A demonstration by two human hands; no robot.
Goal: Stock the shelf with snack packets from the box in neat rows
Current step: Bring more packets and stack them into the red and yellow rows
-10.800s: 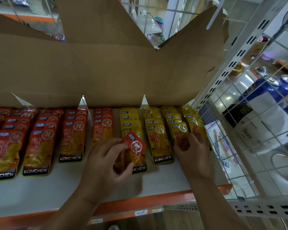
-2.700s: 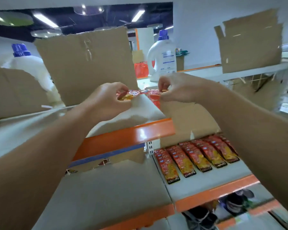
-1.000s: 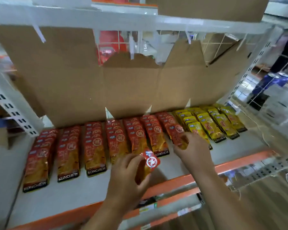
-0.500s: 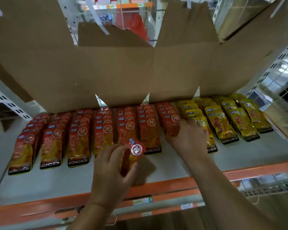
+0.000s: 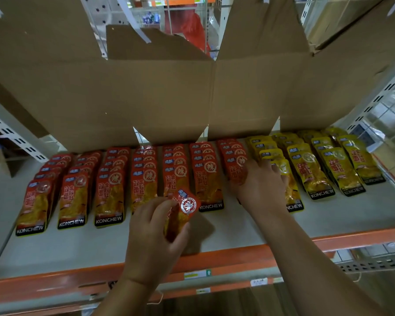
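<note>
- Left half of the frame: rows of red packets (image 5: 110, 190) lie overlapped on the grey shelf (image 5: 78, 252), backed by a cardboard sheet (image 5: 146, 92).
- Lower centre: the left hand (image 5: 153, 238) clamps a loose red packet (image 5: 183, 210) between thumb and curled fingers, in front of the rows.
- Centre right: the right hand (image 5: 260, 185), palm down with fingers spread, covers the front of the last red row. Any grip beneath is hidden.
- Right: yellow packets (image 5: 335, 169), the nearest row partly behind that hand.
</note>
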